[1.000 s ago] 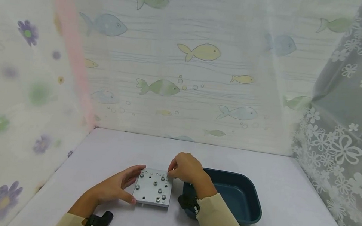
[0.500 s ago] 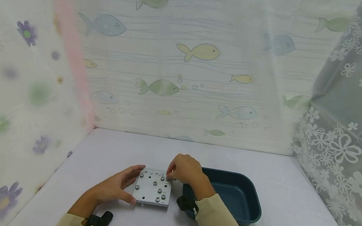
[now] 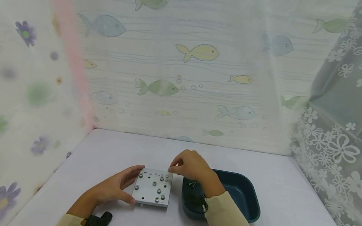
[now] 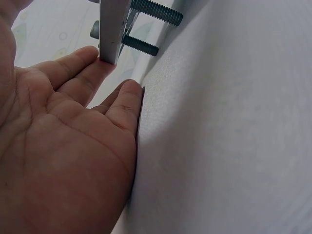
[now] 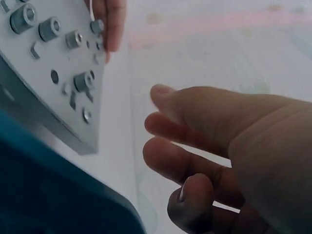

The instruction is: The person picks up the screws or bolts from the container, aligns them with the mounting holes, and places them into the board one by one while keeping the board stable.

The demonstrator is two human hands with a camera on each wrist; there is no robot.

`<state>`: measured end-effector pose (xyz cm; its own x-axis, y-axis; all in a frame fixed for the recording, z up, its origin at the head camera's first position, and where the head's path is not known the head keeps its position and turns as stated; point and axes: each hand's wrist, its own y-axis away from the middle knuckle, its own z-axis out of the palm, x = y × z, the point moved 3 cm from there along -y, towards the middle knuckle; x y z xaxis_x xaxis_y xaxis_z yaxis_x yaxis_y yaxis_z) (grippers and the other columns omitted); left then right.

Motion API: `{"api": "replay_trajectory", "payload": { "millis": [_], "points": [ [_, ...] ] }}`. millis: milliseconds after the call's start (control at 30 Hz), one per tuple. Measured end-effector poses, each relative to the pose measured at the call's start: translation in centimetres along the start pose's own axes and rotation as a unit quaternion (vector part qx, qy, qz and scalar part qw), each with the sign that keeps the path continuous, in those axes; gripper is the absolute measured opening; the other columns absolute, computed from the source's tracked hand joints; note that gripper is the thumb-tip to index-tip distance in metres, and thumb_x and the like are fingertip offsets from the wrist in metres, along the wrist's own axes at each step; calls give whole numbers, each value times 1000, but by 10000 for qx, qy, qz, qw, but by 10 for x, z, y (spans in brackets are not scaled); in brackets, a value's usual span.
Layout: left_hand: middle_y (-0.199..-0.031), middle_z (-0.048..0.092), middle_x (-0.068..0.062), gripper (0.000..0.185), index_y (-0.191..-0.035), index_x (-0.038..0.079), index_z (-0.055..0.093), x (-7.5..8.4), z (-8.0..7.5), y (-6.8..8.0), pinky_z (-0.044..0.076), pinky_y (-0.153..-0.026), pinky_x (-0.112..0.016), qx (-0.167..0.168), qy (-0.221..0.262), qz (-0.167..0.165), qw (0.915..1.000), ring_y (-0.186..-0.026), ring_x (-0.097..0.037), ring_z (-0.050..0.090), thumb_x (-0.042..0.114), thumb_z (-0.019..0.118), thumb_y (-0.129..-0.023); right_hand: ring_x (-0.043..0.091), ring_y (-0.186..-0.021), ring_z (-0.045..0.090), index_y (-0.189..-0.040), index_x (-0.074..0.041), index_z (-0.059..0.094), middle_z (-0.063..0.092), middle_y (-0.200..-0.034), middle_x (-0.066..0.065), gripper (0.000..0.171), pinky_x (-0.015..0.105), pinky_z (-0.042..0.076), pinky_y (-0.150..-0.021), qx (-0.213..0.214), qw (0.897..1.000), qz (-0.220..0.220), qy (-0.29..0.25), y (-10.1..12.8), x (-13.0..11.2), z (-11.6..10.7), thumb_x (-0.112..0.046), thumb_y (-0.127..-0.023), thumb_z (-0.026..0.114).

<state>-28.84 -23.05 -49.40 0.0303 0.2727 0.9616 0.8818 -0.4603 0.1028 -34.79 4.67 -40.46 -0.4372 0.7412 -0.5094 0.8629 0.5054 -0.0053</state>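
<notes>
Hands at the metal plate (image 3: pixel 152 187)
Left hand (image 3: pixel 114 187) steadies its left edge, fingers straight; right hand (image 3: pixel 191 166) hovers above, loosely curled (apparently empty).

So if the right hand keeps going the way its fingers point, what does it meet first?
The right hand points left, over the far right corner of the metal plate. It would likely meet the bolt heads there first, though how high it is above the plate is unclear.
</notes>
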Motion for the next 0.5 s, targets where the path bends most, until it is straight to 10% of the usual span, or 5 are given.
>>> {"api": "replay_trajectory", "payload": {
  "millis": [500],
  "points": [
    [-172,22,-9,125,-165,19,23,-1,0,0,19,-128,-36,-53,87,95,9999,-160,-30,19,4,95,-64,6,-77,67,-101,-22,82,75,-85,-12,11,27,58,-70,-220,9985,-341,-362,27,54,-28,-23,-98,71]
  ]
}}
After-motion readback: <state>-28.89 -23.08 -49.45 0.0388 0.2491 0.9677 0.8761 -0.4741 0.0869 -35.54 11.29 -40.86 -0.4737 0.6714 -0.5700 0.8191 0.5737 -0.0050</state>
